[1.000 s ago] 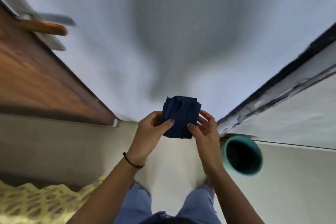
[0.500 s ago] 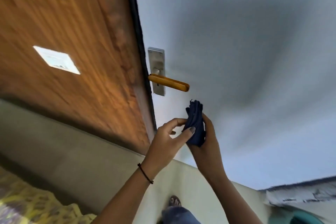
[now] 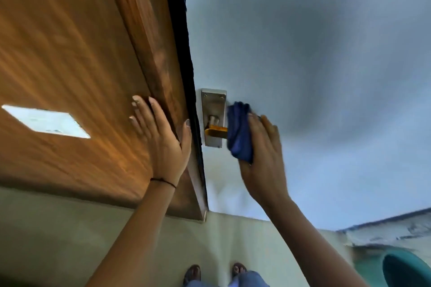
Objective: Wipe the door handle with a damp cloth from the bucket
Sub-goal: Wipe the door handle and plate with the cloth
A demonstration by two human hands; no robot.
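The brass door handle sticks out from a steel plate on the grey door. My right hand grips a folded dark blue cloth and presses it over the outer end of the handle, so only the handle's inner stub shows. My left hand lies flat with fingers spread on the brown wooden panel, beside the door's edge. The teal bucket stands on the floor at the lower right, partly cut off by the frame.
A white rectangular patch shows on the wooden panel. A dark gap runs between panel and door. My two feet stand on the pale floor below the handle. A worn ledge lies above the bucket.
My right hand carried the cloth up onto the handle and now covers its end. My left hand let go of the cloth and moved left onto the wooden panel. The view tilted up.
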